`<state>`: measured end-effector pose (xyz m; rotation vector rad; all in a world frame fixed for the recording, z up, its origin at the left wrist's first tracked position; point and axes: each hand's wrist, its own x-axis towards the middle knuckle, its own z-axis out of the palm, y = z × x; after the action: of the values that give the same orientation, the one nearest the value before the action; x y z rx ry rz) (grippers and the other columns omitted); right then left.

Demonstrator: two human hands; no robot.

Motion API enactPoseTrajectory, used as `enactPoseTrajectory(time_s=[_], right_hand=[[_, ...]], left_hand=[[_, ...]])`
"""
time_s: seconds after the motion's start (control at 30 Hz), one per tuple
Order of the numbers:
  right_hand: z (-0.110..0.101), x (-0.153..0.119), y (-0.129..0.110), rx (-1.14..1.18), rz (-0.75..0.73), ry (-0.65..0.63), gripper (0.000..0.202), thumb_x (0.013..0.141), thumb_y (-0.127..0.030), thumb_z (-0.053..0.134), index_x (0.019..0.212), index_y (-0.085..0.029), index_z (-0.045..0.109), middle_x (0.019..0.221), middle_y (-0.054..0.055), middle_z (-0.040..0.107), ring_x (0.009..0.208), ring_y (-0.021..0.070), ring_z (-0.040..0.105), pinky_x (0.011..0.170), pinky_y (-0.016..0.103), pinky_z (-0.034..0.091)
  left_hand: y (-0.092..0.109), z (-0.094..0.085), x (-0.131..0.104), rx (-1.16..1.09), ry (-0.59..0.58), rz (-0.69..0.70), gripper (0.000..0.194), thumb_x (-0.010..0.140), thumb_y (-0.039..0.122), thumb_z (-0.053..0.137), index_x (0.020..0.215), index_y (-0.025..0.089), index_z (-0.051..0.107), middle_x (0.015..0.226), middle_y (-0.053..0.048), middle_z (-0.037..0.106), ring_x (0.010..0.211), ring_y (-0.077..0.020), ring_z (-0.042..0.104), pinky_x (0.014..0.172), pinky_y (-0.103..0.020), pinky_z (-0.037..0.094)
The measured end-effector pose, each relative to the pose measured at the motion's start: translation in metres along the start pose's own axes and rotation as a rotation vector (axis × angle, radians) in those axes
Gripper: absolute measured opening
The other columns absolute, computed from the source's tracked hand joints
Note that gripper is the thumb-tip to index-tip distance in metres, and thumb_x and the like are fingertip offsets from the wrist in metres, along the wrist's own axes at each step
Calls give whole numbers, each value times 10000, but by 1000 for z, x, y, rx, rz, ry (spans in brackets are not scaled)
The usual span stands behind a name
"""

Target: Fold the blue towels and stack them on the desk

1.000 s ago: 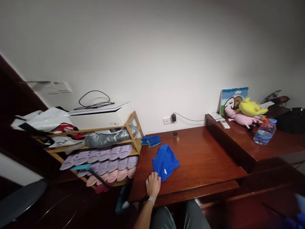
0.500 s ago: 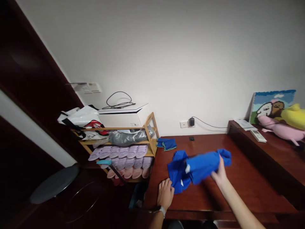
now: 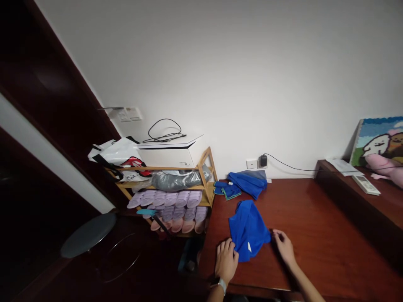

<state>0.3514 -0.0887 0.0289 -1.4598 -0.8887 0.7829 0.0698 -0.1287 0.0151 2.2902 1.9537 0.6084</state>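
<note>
A crumpled blue cloth [image 3: 248, 228] with a small white tag lies near the front left of the reddish-brown table [image 3: 315, 235]. My left hand [image 3: 226, 258], palm down, rests its fingers against the cloth's lower left edge. On the other side, my right hand [image 3: 285, 247] is beside the cloth's right corner, loosely curled with a gap between thumb and fingers and nothing visible in it. Against the wall at the back lies a second blue cloth [image 3: 250, 182] with a greyish part. Next to it is a small folded blue cloth [image 3: 229, 191] with green edging.
Left of the table stands a wooden rack [image 3: 208, 184] with rows of slippers and a white box [image 3: 170, 155] on top. A round stool [image 3: 90, 235] is farther left. At the right, a raised ledge holds a remote control [image 3: 365, 184] and a pink plush toy [image 3: 385, 167].
My right hand has let go of the second blue cloth, which now lies at the back by the wall. That hand has come down beside the front cloth. The view has shifted right-to-left slightly.
</note>
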Motion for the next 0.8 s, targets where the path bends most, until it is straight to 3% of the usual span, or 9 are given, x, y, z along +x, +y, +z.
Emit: enactPoseTrajectory(time_s=[0.13,0.27,0.4,0.57,0.7,0.8], right_hand=[[-19,-20,22,-78,-69,-141,382,627,-643,753,808,-310,794,866,63,777,906,365,754,934,511,605],[-15,-26,29,-350,-277,-301,427,765,-607,720,1092,-344,798,1066,50,780,1050,331,729,1013,519,583],[-12,-27,36,-492,-380,-343,483,858,-576,682,1306,-398,716,1147,40,751,1076,322,715,1018,512,576],[-11,-27,43,-489,-435,-309,284,931,-557,598,993,-352,784,1063,58,726,999,309,707,961,483,576],[-12,-28,41,-376,-342,-252,362,869,-654,620,813,-310,717,910,52,717,919,313,692,925,483,563],[-18,-30,39,-271,-249,-122,454,807,-728,610,721,-285,653,827,50,694,852,297,673,872,451,558]], left_hand=[[3,-2,1,4,-8,6,334,920,110,479,1099,248,724,1337,-78,708,1205,-280,604,1087,-478,451],[4,-4,2,10,-2,8,334,923,105,471,1096,249,717,1328,-69,708,1197,-274,596,1080,-467,443],[4,-4,2,29,-4,13,315,924,99,486,1092,243,710,1340,-66,705,1200,-268,604,1076,-453,447],[4,-4,2,36,-4,16,311,930,102,493,1096,245,714,1333,-67,708,1210,-267,609,1081,-450,451],[2,-3,2,1,-15,20,340,952,112,462,1129,246,720,1335,-68,712,1209,-265,603,1081,-447,447],[0,-1,3,-62,-8,10,377,956,105,437,1156,246,723,1318,-73,724,1208,-259,605,1099,-448,436]])
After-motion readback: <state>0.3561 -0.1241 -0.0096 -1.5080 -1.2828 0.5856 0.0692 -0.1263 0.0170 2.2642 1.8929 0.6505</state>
